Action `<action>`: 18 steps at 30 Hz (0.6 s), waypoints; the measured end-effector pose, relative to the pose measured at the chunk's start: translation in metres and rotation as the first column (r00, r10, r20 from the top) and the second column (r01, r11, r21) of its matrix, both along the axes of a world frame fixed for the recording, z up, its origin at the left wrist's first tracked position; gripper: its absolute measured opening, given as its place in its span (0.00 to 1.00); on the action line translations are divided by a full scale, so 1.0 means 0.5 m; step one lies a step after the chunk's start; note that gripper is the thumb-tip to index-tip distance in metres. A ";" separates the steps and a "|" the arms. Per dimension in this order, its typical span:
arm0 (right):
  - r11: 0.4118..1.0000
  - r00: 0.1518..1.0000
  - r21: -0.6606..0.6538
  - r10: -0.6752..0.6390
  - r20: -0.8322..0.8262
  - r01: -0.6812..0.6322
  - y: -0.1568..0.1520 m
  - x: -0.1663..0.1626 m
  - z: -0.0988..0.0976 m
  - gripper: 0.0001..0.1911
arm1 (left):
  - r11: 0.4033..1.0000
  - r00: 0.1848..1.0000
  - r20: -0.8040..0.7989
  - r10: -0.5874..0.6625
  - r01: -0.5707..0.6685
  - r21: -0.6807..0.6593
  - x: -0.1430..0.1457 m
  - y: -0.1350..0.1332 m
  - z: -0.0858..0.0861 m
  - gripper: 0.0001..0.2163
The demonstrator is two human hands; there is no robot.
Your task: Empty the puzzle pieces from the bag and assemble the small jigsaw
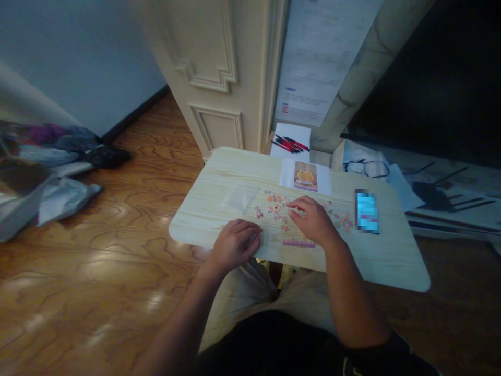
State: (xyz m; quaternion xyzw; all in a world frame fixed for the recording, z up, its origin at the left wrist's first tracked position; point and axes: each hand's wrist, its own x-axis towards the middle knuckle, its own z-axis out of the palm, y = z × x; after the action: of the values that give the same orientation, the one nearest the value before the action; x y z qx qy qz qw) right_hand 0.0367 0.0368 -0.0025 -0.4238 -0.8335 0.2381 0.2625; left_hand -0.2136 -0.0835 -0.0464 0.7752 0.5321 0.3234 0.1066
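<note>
My left hand (236, 244) rests on the near edge of a small light wooden table (211, 183), fingers curled under, with nothing visible in them. My right hand (313, 219) lies over the middle of the table, fingertips pinched on a small puzzle piece (291, 207). Several loose pink and orange puzzle pieces (274, 208) lie scattered just left of it, more pieces (342, 220) to its right. A short joined purple strip (298, 243) sits below the right hand. A reference picture card (306, 176) lies at the table's far edge.
A clear plastic bag (240, 198) lies left of the pieces. A phone (367, 211) sits at the table's right. Beyond the table are red and black pens (290, 144) on paper, glasses (367, 168), a cream door, and bags (47, 162) on the wood floor at left.
</note>
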 end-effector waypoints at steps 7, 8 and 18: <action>0.995 0.995 -0.036 -0.094 0.041 0.095 -0.051 0.189 -0.032 0.12 | 0.994 0.994 -0.012 -0.109 0.110 0.012 0.070 0.050 0.001 0.09; 0.992 0.991 -0.034 -0.124 0.048 0.125 -0.054 0.214 -0.036 0.12 | 0.992 0.992 -0.010 -0.123 0.123 0.019 0.084 0.057 -0.001 0.09; 0.936 0.939 -0.074 -0.342 0.040 0.344 -0.086 0.356 -0.058 0.12 | 0.960 0.960 -0.041 -0.276 0.277 0.041 0.237 0.109 -0.006 0.08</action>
State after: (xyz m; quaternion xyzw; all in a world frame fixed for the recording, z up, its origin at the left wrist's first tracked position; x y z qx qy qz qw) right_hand 0.2149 -0.0061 -0.0317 -0.5757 -0.7402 0.2163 0.2718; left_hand -0.0951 -0.0291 -0.0495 0.8497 0.4128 0.3040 0.1234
